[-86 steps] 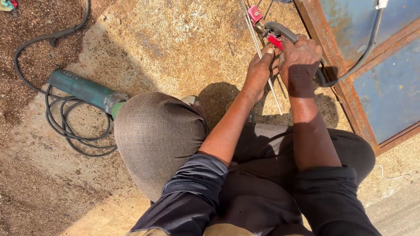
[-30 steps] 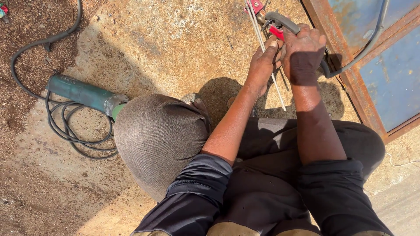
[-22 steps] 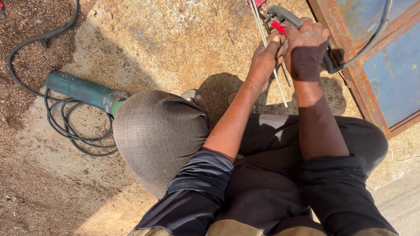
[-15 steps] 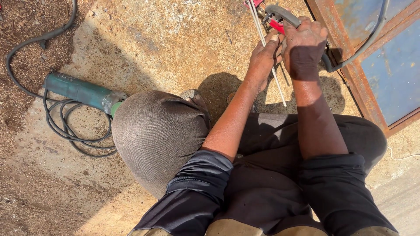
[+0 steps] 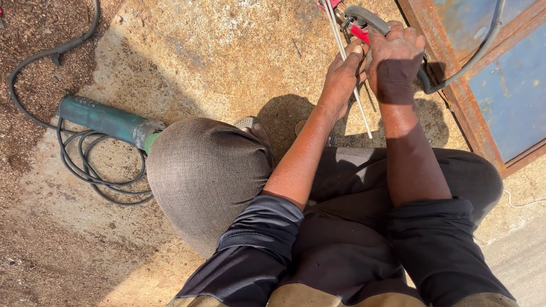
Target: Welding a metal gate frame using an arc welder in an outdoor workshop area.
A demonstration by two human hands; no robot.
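Your left hand (image 5: 344, 71) pinches thin rods (image 5: 348, 62) | your right hand (image 5: 395, 59) clamps the red-jawed holder (image 5: 364, 23) | hands side by side

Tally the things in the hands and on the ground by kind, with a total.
Power tools: 1, the green grinder with its black cord.
Hand tools: 1, the red-and-grey holder in the right hand.
Rods: 1 that I can tell, the thin rod in the left hand.
Cables: 1, the cable across the rusty frame.
Frames: 1.
Total: 5.
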